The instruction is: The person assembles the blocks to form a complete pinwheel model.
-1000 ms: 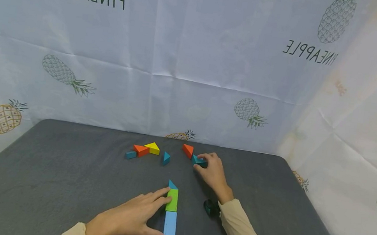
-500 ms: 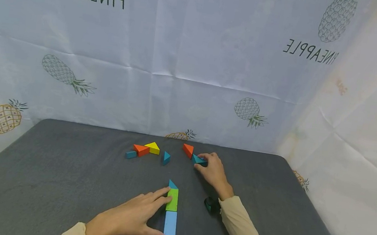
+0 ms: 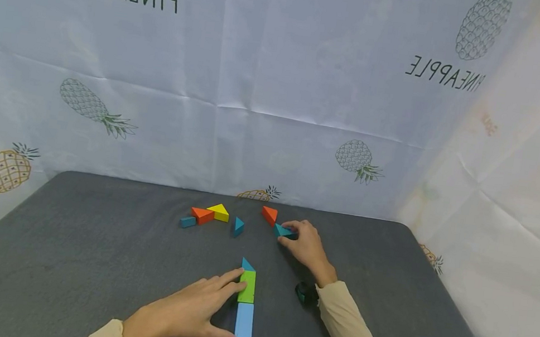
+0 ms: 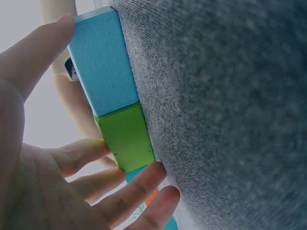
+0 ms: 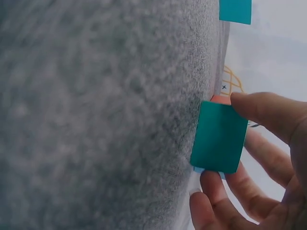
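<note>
Head view: behind your workspace hangs a white cloth (image 3: pixel 289 53) printed with pineapples, above a dark grey table (image 3: pixel 103 249). Your left hand (image 3: pixel 187 310) spreads wide along the left side of a row of blocks; your right hand (image 3: pixel 308 246) pinches a single block between thumb and fingers. In the row, the light blue block (image 3: pixel 244 323) lies nearest you, your left thumb on its near end. The green block (image 3: pixel 247 286) adjoins it, touched by your left fingertips, and a blue triangular block (image 3: pixel 247 265) caps the far end. Your right hand's piece, the teal triangular block (image 3: pixel 284 231), sits just beside a red triangular block (image 3: pixel 269 215). Farther left stand a yellow triangular block (image 3: pixel 219 213), an orange-red triangular block (image 3: pixel 202 216) just beside it, an upright dark blue triangle (image 3: pixel 238 227) and, smallest, a little blue block (image 3: pixel 187 222).
</note>
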Tool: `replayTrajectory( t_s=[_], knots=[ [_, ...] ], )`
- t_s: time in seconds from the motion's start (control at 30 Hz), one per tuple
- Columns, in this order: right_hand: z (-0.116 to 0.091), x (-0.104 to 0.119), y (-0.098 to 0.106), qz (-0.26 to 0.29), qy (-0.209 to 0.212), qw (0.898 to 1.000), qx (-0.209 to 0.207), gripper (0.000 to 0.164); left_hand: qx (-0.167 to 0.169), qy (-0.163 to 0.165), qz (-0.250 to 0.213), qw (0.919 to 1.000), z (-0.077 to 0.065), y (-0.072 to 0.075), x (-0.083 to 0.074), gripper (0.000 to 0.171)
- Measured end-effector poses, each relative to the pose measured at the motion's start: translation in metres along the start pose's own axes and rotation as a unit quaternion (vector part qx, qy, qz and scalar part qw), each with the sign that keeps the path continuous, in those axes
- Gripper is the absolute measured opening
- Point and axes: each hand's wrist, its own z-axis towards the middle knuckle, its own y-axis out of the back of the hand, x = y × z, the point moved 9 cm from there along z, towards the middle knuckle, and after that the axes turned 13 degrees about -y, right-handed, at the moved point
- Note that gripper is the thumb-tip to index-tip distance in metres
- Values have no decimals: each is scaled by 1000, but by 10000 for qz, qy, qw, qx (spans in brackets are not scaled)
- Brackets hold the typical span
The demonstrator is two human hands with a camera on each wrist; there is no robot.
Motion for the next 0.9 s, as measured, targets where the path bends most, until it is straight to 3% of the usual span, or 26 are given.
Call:
replayTrajectory(
  t_s=[0.5,0.9],
  knots=[
    [-4,-2,-3,178,20,9994,300,34,8,-17,54,10000,1,-1,1,93],
    [-10,7,-6,115,298,9987,394,30,-15,-11,93,10000,0,-1,1,93]
  ],
)
